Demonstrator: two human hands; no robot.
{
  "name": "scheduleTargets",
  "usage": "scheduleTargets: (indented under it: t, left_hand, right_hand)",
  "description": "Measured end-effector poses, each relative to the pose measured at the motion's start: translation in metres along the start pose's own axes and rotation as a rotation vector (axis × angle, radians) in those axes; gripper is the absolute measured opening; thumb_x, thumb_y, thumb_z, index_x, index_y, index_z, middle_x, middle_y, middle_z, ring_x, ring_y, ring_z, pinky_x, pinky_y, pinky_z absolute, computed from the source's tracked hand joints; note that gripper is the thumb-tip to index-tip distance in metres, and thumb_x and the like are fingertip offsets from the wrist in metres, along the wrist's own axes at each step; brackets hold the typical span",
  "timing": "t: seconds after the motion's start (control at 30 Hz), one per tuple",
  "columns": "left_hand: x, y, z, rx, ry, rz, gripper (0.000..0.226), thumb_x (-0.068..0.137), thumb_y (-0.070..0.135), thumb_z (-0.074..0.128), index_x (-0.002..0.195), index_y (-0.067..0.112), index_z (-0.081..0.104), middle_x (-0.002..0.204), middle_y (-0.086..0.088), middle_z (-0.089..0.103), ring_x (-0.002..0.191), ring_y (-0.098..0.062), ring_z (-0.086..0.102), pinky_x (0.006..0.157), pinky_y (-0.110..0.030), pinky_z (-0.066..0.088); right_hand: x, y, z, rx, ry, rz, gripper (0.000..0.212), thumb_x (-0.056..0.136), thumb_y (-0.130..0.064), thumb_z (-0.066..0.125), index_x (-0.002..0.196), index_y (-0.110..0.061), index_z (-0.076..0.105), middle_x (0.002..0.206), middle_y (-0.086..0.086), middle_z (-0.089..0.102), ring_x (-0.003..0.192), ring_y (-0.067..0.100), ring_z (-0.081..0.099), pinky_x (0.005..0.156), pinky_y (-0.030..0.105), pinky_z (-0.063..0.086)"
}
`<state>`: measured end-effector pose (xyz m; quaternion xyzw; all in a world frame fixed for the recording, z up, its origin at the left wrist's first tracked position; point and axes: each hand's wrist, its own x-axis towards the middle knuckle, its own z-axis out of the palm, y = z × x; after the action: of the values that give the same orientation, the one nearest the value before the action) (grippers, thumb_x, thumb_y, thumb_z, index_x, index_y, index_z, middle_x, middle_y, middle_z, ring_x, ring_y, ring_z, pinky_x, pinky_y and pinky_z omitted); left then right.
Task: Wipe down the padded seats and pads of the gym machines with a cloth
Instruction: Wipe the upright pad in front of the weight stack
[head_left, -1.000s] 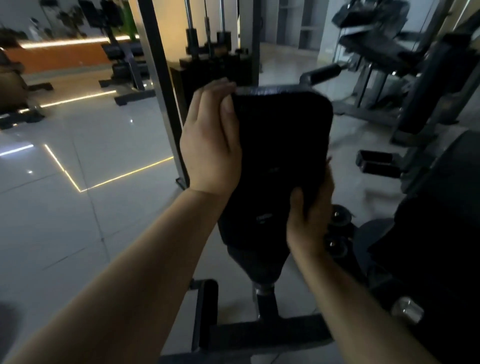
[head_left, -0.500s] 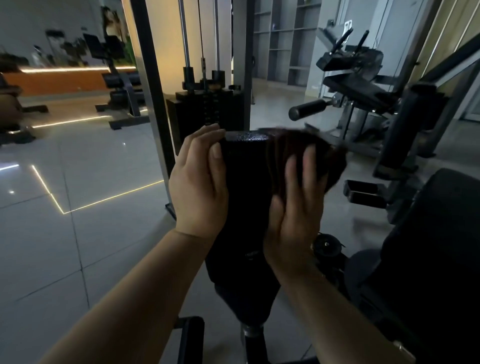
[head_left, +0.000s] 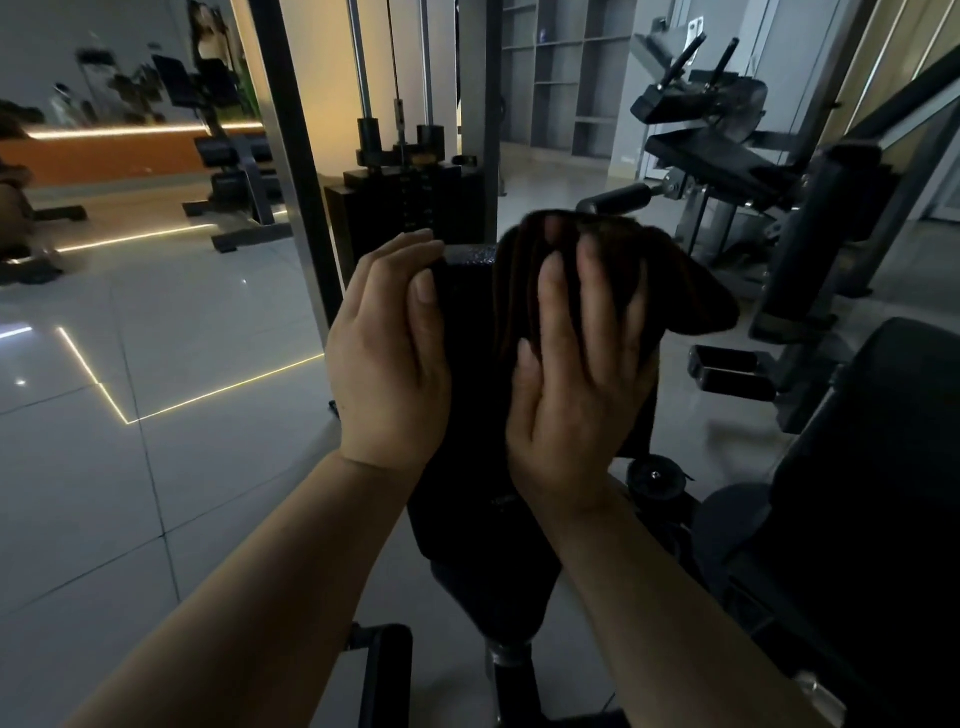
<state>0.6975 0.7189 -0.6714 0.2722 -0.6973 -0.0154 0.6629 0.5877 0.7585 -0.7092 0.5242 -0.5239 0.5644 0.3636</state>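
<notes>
On the upright pad (head_left: 467, 364), my left hand (head_left: 387, 358) grips its top edge; my right hand (head_left: 576, 374) presses the soft, limp cloth (head_left: 675, 280) flat. Firm pad, best steadied there.

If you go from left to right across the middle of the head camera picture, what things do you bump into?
Glowing floor line → left hand gripping the black pad's edge → right hand pressing a dark cloth on the pad → black padded seat.
</notes>
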Motion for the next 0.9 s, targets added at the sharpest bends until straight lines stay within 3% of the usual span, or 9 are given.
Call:
scheduleTargets:
  t: [0.1,0.2,0.27,0.37,0.53,0.6,0.7,0.8,0.9]
  left_hand:
    - [0.0,-0.001,-0.002,-0.001,-0.018,0.023,0.032,0.099,0.015,0.036,0.11,-0.003,0.061,0.11,-0.017,0.064,0.104,-0.027,0.062,0.085,-0.031,0.05]
    - [0.003,-0.004,-0.003,0.007,-0.035,0.058,0.034,0.099,0.015,0.035,0.11,-0.004,0.061,0.111,-0.017,0.064,0.105,-0.026,0.062,0.087,-0.028,0.049]
    - [0.006,-0.007,-0.002,0.002,-0.052,0.075,0.035,0.099,0.016,0.035,0.109,-0.005,0.061,0.112,-0.017,0.064,0.106,-0.025,0.062,0.088,-0.026,0.049]
    - [0.009,-0.011,0.002,-0.005,-0.065,0.077,0.035,0.098,0.015,0.035,0.108,-0.005,0.062,0.112,-0.017,0.065,0.106,-0.024,0.062,0.088,-0.025,0.049]
    - [0.011,-0.016,0.008,-0.05,-0.077,0.087,0.035,0.099,0.016,0.035,0.11,-0.005,0.061,0.113,-0.014,0.064,0.108,-0.02,0.06,0.092,-0.019,0.046]
    - [0.01,-0.017,0.008,-0.065,-0.058,0.099,0.036,0.099,0.016,0.034,0.11,-0.005,0.061,0.114,-0.009,0.062,0.109,-0.02,0.059,0.094,-0.017,0.043]
    - [0.01,-0.018,0.007,-0.097,-0.044,0.107,0.035,0.099,0.014,0.034,0.11,-0.006,0.061,0.114,-0.006,0.059,0.11,-0.02,0.058,0.095,-0.018,0.043]
    - [0.009,-0.017,0.007,-0.11,-0.061,0.098,0.034,0.099,0.013,0.035,0.11,-0.006,0.061,0.115,-0.004,0.057,0.112,-0.02,0.057,0.096,-0.02,0.043]
    - [0.009,-0.018,0.006,-0.114,-0.074,0.102,0.033,0.099,0.012,0.035,0.111,-0.005,0.06,0.116,-0.002,0.056,0.112,-0.022,0.058,0.095,-0.029,0.047]
  right_hand:
    - [-0.052,0.008,-0.006,-0.097,-0.132,0.018,0.044,0.104,-0.035,0.021,0.138,-0.012,0.037,0.144,0.005,0.033,0.141,0.03,0.023,0.109,0.051,0.027]
    - [-0.126,0.016,-0.021,-0.228,-0.356,0.004,0.041,0.103,-0.036,0.018,0.127,-0.014,0.044,0.13,0.004,0.04,0.118,0.032,0.04,0.085,0.041,0.038]
    - [-0.141,0.02,-0.026,-0.236,-0.427,-0.004,0.038,0.103,-0.036,0.02,0.123,-0.016,0.046,0.125,0.001,0.043,0.108,0.028,0.045,0.074,0.034,0.035]
    - [-0.094,0.013,-0.02,-0.291,-0.35,-0.079,0.039,0.103,-0.035,0.018,0.132,-0.02,0.039,0.126,-0.001,0.042,0.114,0.028,0.043,0.074,0.035,0.037]
    - [-0.028,0.007,-0.003,-0.256,-0.188,-0.004,0.046,0.103,-0.037,0.022,0.145,-0.02,0.028,0.149,-0.004,0.025,0.147,0.019,0.008,0.111,0.049,0.015]
    - [-0.067,0.013,-0.008,-0.307,-0.304,-0.007,0.046,0.103,-0.039,0.016,0.141,-0.019,0.03,0.145,-0.002,0.026,0.144,0.026,0.011,0.106,0.051,0.025]
    - [-0.136,0.025,-0.022,-0.405,-0.432,-0.075,0.039,0.103,-0.039,0.015,0.12,-0.019,0.045,0.119,-0.001,0.042,0.111,0.029,0.044,0.078,0.042,0.048]
    - [-0.133,0.03,-0.025,-0.42,-0.419,-0.121,0.032,0.102,-0.04,0.024,0.117,-0.022,0.046,0.11,-0.003,0.042,0.097,0.023,0.045,0.068,0.036,0.041]
    - [-0.08,0.022,-0.017,-0.383,-0.309,-0.136,0.037,0.103,-0.041,0.022,0.126,-0.021,0.043,0.122,-0.002,0.041,0.111,0.027,0.041,0.077,0.04,0.04]
